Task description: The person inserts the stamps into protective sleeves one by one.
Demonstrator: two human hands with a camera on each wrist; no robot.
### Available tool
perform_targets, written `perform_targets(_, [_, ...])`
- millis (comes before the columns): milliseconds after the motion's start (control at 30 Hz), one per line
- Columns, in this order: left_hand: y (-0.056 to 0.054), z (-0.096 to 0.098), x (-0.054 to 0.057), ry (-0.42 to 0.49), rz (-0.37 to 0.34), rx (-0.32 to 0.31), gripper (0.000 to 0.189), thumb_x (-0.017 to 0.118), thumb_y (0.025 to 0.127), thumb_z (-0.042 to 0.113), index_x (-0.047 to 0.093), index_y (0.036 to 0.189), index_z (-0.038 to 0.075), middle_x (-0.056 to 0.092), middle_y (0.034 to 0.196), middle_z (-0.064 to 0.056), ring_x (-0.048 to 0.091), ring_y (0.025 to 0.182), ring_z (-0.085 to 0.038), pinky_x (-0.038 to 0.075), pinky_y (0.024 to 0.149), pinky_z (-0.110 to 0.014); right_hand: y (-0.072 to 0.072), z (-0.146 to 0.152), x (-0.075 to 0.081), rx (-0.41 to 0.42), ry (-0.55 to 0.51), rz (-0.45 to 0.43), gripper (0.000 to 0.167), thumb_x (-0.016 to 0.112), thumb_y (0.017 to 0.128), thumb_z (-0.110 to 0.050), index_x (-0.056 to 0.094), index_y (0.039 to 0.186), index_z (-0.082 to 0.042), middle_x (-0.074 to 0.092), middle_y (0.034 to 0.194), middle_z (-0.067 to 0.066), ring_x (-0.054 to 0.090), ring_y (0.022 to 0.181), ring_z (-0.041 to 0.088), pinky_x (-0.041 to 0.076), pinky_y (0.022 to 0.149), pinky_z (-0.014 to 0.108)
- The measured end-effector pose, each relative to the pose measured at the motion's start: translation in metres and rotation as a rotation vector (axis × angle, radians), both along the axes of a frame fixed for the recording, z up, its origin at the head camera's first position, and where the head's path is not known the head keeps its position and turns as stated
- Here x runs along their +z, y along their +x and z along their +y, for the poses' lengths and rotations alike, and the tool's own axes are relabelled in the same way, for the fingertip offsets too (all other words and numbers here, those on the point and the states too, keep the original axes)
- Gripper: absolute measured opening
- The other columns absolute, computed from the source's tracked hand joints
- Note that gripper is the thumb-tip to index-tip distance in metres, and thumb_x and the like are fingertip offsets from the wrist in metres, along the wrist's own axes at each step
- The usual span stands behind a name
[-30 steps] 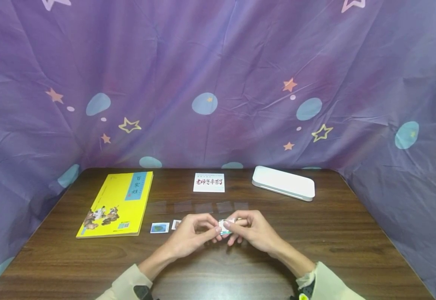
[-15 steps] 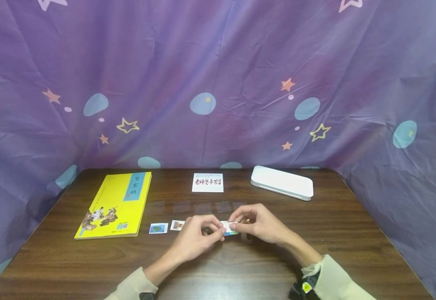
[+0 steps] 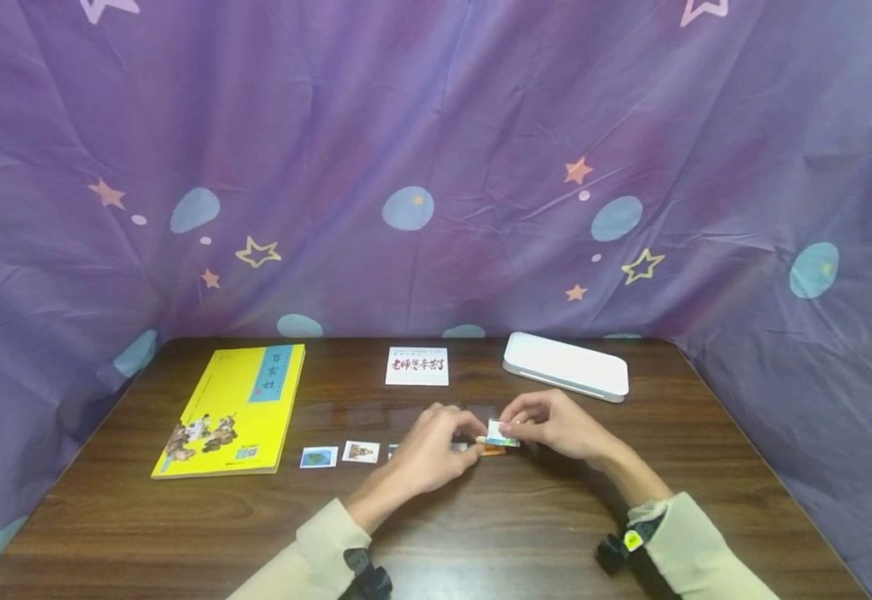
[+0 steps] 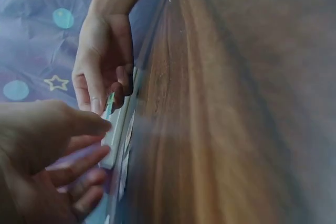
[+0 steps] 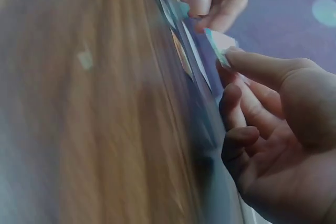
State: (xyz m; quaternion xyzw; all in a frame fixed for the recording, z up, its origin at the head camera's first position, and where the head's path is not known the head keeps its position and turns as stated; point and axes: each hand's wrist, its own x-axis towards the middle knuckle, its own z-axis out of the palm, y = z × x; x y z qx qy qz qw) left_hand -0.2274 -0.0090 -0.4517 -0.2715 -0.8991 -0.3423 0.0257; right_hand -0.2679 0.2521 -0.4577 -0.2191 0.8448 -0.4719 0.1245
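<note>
My right hand (image 3: 559,425) pinches a small stamp-sized picture card (image 3: 502,432) between thumb and fingers, raised above the table. The card is white with a blue-green strip along its lower edge. My left hand (image 3: 430,450) is right at the card's left edge; in the left wrist view its fingers (image 4: 79,167) are spread and relaxed. On the table, a blue-and-green picture card (image 3: 319,457) and a card with a brown figure (image 3: 361,452) lie in a row to the left. An orange card (image 3: 493,451) shows below the held one. My left hand partly covers other cards in the row.
Faint clear plastic squares (image 3: 364,414) lie behind the row of cards. A yellow book (image 3: 244,425) lies at left, a white card with red writing (image 3: 417,375) at the back middle, and a white flat case (image 3: 565,367) at the back right. A purple curtain (image 3: 346,167) surrounds the table.
Both hands have moved right with the small card, uncovering the brown-figure card. Now the right hand pinches the card, and the left fingers have loosened from it.
</note>
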Motion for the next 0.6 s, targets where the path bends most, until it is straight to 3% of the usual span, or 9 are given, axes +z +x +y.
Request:
perform_targets(200, [-0.005,0.015,-0.001,-0.167,0.085,0.068,0.029,0.088,0.091,0.033,0.081,0.116,0.021,0.08,0.115,0.002,0.065,0.107,-0.017,0.053,0.097,-0.037,-0.008,0.022,-0.003,-0.011,0.089,0.022,0.017,0.082,0.098,-0.027,0.078,0.107,-0.013,0.08,0.089,0.005,0.067,0.075,0.012,0.055,0.065,0.026])
perform_targets(400, [-0.002,0.017,-0.004,-0.189,0.089,0.087,0.031,0.088,0.091,0.036,0.08,0.117,0.02,0.079,0.118,0.003,0.065,0.109,-0.017,0.053,0.099,-0.038,-0.01,0.033,-0.003,0.01,0.163,0.083,0.014,0.084,0.096,-0.024,0.079,0.103,-0.014,0.08,0.088,0.0,0.071,0.081,0.01,0.057,0.076,0.024])
perform_targets(600, [-0.003,0.019,-0.006,-0.198,0.111,0.065,0.031,0.088,0.092,0.035,0.08,0.117,0.018,0.079,0.12,0.001,0.066,0.109,-0.018,0.054,0.098,-0.039,-0.01,0.034,-0.002,0.021,0.219,0.167,0.011,0.088,0.092,-0.026,0.081,0.096,-0.019,0.072,0.079,-0.006,0.064,0.07,0.005,0.052,0.064,0.022])
